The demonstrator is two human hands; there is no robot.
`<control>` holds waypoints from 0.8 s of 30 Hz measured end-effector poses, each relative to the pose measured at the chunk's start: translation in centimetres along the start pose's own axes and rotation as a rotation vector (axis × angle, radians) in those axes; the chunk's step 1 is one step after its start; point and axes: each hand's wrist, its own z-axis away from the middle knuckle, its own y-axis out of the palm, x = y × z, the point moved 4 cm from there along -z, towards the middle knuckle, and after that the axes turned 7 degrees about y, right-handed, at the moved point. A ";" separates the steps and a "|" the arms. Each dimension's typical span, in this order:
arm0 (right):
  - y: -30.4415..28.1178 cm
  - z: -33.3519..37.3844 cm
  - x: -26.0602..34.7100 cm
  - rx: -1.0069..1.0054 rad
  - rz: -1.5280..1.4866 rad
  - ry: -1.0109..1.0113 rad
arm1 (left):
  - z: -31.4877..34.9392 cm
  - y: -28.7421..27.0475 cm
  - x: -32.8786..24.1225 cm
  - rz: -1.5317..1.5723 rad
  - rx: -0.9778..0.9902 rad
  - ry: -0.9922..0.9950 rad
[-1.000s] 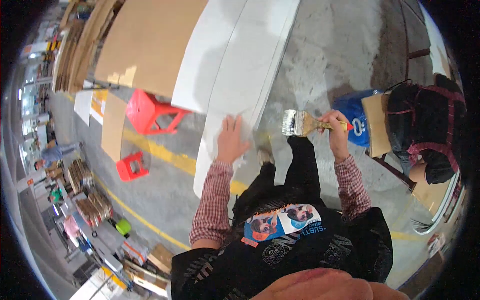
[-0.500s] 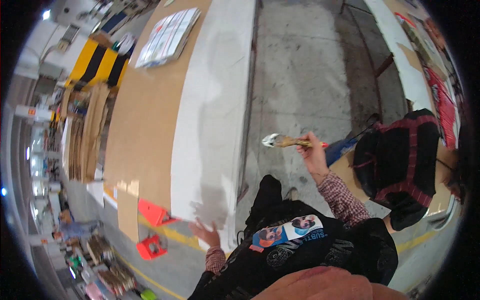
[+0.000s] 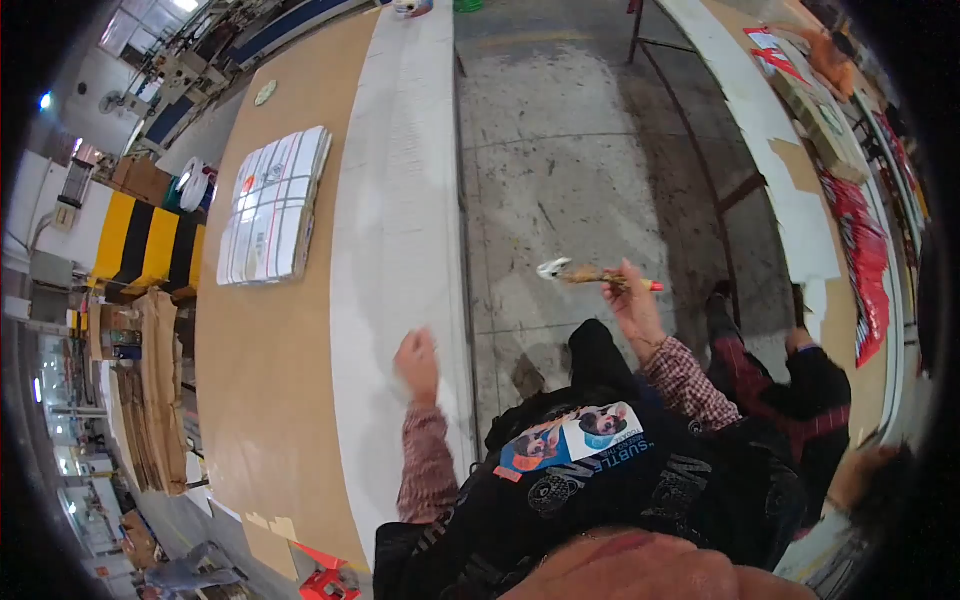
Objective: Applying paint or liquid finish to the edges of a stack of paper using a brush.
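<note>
My right hand (image 3: 636, 305) is closed round the handle of a paintbrush (image 3: 588, 275). The brush lies roughly level above the floor, its whitish, coated tip to the left and a red handle end sticking out past my fingers on the right. Over the white strip (image 3: 400, 230) along the table's right edge is my left hand (image 3: 418, 365). It is smeared by motion; its fingers look drawn in, and nothing shows in them. Farther up the brown tabletop (image 3: 270, 370) sits a strapped bundle of flat white printed sheets (image 3: 275, 208).
A bare concrete aisle (image 3: 560, 180) separates this table from another table (image 3: 740, 110) on the right, with red packages (image 3: 860, 265). Close on my right a person in dark clothes (image 3: 800, 400) bends over. Cardboard sheets (image 3: 155, 390) and a yellow-black striped panel (image 3: 148, 240) stand left.
My view has moved forward along the table, so the bundle is nearer. The left hand has gone from spread fingers to drawn in. The brush stays in my right hand.
</note>
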 end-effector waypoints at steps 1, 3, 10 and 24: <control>0.6 -1.6 1.2 0.014 0.040 -0.085 | -2.9 3.3 -2.4 -0.058 0.055 0.169; 2.0 -5.4 3.5 0.038 0.065 -0.140 | -8.1 9.0 -6.9 -0.195 0.085 0.411; 6.0 -19.4 9.5 0.100 0.032 -0.049 | -18.6 18.9 -4.5 -0.398 0.160 0.284; 19.8 -44.3 16.8 0.297 0.133 -0.059 | -49.1 32.2 -0.4 -0.681 0.430 0.070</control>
